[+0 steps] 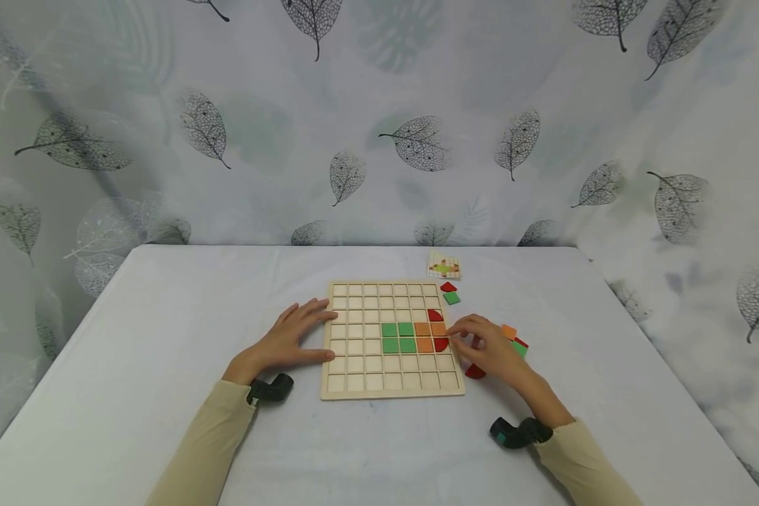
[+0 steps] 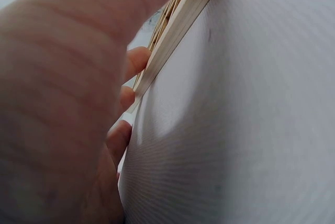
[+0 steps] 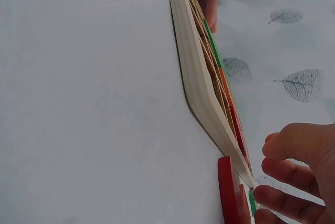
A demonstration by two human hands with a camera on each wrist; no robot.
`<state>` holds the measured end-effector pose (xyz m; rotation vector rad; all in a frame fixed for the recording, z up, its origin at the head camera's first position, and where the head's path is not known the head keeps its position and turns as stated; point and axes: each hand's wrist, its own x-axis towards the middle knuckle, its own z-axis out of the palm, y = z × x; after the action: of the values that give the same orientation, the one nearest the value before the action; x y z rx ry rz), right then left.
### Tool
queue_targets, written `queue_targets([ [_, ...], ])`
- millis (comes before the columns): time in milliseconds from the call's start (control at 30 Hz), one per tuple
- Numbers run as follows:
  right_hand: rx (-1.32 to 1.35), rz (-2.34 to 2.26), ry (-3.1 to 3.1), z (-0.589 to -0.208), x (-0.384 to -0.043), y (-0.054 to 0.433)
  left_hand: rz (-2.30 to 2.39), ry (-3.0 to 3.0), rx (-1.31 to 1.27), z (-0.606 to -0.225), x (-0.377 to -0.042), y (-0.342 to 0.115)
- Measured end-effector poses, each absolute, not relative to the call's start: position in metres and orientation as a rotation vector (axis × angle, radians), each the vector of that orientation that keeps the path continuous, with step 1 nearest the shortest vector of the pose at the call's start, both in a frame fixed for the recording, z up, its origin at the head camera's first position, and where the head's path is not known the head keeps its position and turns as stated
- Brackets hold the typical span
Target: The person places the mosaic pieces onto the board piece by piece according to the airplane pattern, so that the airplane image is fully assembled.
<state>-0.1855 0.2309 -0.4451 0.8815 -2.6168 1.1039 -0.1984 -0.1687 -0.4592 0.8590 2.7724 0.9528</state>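
Evidently the wooden grid board point(image 1: 374, 364) lies on the white tabletop point(image 1: 379, 450) between the two hands, touched by the left one along its near-left side. That left hand point(image 1: 294, 339) grasps nothing: its fingers are spread, and fingertips and thumb rest against the board's left edge. The right hand point(image 1: 488, 346) has bent fingers, with thumb and forefinger brought close together at the board's right edge; whether anything is pinched between them I cannot tell.

Just left of the right hand's fingertips, three orange squares point(image 1: 424, 345) sit in the cells, with red rounded pieces point(image 1: 435, 315) above and below the right-hand column. Farther toward the left hand, four green squares point(image 1: 389, 330) fill a two-by-two block. Beyond the right hand, near the board's far corner, lie a loose red piece point(image 1: 448, 287), a green tile point(image 1: 452, 298) and a picture card point(image 1: 444, 267). More pieces lie around the right hand: a red wedge point(image 1: 475, 372) just below it, an orange tile point(image 1: 509, 332) on its outer side.
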Motion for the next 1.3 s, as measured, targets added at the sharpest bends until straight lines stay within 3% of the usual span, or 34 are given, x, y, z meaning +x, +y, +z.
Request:
queue_targets([
  [1300,0.932,0.994,-2.813,-0.414,-0.178,0.299,0.96,2.768,0.847,-0.458,-0.198,-0.167],
])
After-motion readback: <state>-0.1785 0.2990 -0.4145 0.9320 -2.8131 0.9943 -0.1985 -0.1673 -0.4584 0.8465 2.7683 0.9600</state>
